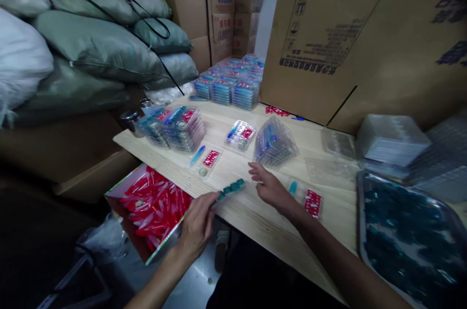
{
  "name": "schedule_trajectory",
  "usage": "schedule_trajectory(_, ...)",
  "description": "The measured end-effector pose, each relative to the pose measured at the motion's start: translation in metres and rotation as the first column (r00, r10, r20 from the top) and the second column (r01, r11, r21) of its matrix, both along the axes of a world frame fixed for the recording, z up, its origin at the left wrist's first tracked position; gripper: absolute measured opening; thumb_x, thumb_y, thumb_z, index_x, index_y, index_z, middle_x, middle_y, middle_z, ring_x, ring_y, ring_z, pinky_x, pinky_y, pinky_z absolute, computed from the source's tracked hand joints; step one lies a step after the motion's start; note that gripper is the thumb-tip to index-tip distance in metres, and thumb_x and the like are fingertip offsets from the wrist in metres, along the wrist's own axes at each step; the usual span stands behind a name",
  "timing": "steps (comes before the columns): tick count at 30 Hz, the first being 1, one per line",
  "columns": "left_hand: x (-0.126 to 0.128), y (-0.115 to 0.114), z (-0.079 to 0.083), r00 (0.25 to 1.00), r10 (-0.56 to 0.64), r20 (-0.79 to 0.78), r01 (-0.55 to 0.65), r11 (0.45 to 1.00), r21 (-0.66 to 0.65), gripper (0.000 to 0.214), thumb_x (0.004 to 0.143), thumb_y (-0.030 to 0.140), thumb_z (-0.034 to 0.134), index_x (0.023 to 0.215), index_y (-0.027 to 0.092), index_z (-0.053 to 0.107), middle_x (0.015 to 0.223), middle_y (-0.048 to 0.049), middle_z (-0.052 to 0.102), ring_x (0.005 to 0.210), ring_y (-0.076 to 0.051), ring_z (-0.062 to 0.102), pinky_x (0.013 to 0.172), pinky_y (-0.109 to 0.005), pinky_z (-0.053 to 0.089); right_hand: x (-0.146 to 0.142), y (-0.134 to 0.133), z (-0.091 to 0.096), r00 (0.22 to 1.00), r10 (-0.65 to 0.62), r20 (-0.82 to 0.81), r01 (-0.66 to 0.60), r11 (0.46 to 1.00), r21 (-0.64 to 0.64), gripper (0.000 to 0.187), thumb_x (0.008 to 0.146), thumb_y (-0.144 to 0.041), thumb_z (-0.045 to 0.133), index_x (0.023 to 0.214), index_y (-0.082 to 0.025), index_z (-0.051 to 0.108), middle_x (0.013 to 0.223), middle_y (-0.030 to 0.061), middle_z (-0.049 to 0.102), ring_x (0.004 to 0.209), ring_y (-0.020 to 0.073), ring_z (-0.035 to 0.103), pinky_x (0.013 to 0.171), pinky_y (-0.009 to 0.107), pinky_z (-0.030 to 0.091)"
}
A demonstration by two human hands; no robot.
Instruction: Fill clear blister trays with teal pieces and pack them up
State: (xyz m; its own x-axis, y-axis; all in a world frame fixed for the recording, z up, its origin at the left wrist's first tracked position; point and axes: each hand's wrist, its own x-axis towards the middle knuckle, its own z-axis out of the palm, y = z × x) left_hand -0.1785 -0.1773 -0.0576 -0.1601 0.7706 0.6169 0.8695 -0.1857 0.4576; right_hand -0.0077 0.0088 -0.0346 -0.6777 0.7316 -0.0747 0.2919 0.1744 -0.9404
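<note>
My left hand point(199, 219) pinches 1 end of a teal strip point(232, 186), at least 4 pieces visible, between thumb and fingers. The strip projects over the near edge of the bench point(270, 226) toward my right hand point(268, 187), its free end just beside those fingers. My right hand has its fingers parted and slightly curled above the bench. Ahead of my left hand lies 1 clear case point(203, 171) with 1 red card point(210, 157) and 1 blue pen point(198, 155). Ahead of my right hand stands 1 clear container point(276, 141) holding blue items. 1 red patterned card point(314, 202) lies beside my right forearm; farther right is a tray point(361, 216) of dark teal pieces. Left of my left hand, below bench level, a box point(140, 241) holds red items point(156, 207).
</note>
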Motion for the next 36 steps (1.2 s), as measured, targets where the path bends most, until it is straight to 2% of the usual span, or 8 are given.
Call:
schedule_trajectory(3,-0.013,0.015,0.009,0.877,0.174,0.447,-0.191,0.982,-0.007,0.026,0.097,0.027,0.049,0.121,0.021,0.059,0.104,-0.0068,0.068,0.092,-0.018,0.069,0.082,-0.031,0.055,-0.027,0.005,-0.007,0.993,-0.049,-0.112,-0.005,0.897,-0.441,0.065,0.075,-0.02,0.062,0.137,-0.024,0.043,0.125,0.0114,0.061,0.106,0.0205,0.063,0.086,0.036,0.052)
schedule_trajectory(6,-0.03,0.036,0.013,0.629,0.203,0.751,-0.267,0.963,-0.037,0.032,0.093,0.042,0.056,0.117,0.021,0.059,0.102,-0.0054,0.066,0.082,-0.017,0.069,0.078,-0.031,0.056,-0.064,0.006,-0.003,0.953,-0.038,-0.301,-0.17,0.755,-0.633,0.058,0.075,-0.029,0.071,0.128,-0.026,0.047,0.115,0.009,0.067,0.095,0.018,0.067,0.079,0.032,0.053)
schedule_trajectory(10,-0.07,0.065,0.01,0.481,0.233,0.845,-0.385,0.922,-0.035,0.053,0.078,0.043,0.072,0.122,0.021,0.054,0.102,-0.0042,0.063,0.076,-0.015,0.065,0.072,-0.029,0.055,-0.126,0.02,0.012,0.986,-0.086,-0.146,-0.013,0.821,-0.57,0.041,0.078,-0.017,0.06,0.117,-0.022,0.048,0.08,0.0004,0.067,0.069,0.0122,0.065,0.066,0.025,0.052)
schedule_trajectory(13,-0.101,0.077,0.003,0.506,0.352,0.787,-0.478,0.874,-0.084,0.067,0.071,0.039,0.075,0.129,0.019,0.048,0.095,-0.0018,0.062,0.073,-0.015,0.062,0.067,-0.028,0.052,-0.164,0.039,0.016,0.993,-0.117,-0.012,0.098,0.88,-0.465,0.039,0.077,-0.008,0.053,0.115,-0.019,0.052,0.066,-0.0038,0.058,0.056,0.0097,0.057,0.055,0.019,0.046)
schedule_trajectory(16,-0.121,0.078,-0.004,0.57,0.541,0.618,-0.508,0.824,-0.253,0.049,0.077,0.043,0.065,0.116,0.014,0.058,0.08,-0.0015,0.062,0.07,-0.017,0.06,0.07,-0.031,0.051,-0.186,0.055,0.01,0.988,-0.131,0.078,0.15,0.923,-0.355,0.043,0.072,-0.005,0.055,0.114,-0.016,0.057,0.064,-0.0042,0.055,0.05,0.0089,0.05,0.049,0.018,0.04)
schedule_trajectory(20,-0.131,0.074,-0.015,0.619,0.673,0.405,-0.575,0.74,-0.349,0.048,0.076,0.042,0.061,0.114,0.012,0.064,0.094,-0.0079,0.065,0.079,-0.02,0.061,0.079,-0.036,0.053,-0.196,0.063,0.0,0.975,-0.114,0.191,0.154,0.965,-0.212,0.053,0.068,-0.004,0.058,0.119,-0.017,0.061,0.065,-0.0034,0.057,0.045,0.01,0.047,0.044,0.021,0.036)
schedule_trajectory(29,-0.128,0.072,-0.018,0.756,0.593,0.276,-0.446,0.776,-0.445,0.05,0.085,0.033,0.05,0.129,0.011,0.059,0.088,-0.0074,0.069,0.076,-0.021,0.066,0.078,-0.036,0.054,-0.192,0.074,-0.005,0.92,-0.033,0.391,0.059,0.997,-0.053,0.034,0.073,-0.011,0.061,0.104,-0.015,0.073,0.058,0.0026,0.063,0.048,0.0161,0.056,0.046,0.025,0.041)
schedule_trajectory(36,-0.088,0.074,-0.016,0.886,0.443,0.136,-0.382,0.864,-0.327,0.04,0.096,0.038,0.046,0.123,0.014,0.064,0.12,-0.0151,0.068,0.11,-0.026,0.066,0.099,-0.041,0.052,-0.173,0.073,-0.007,0.898,-0.092,0.431,0.015,0.984,0.178,0.043,0.077,-0.015,0.061,0.119,-0.021,0.07,0.096,0.0063,0.074,0.075,0.0178,0.068,0.061,0.023,0.047)
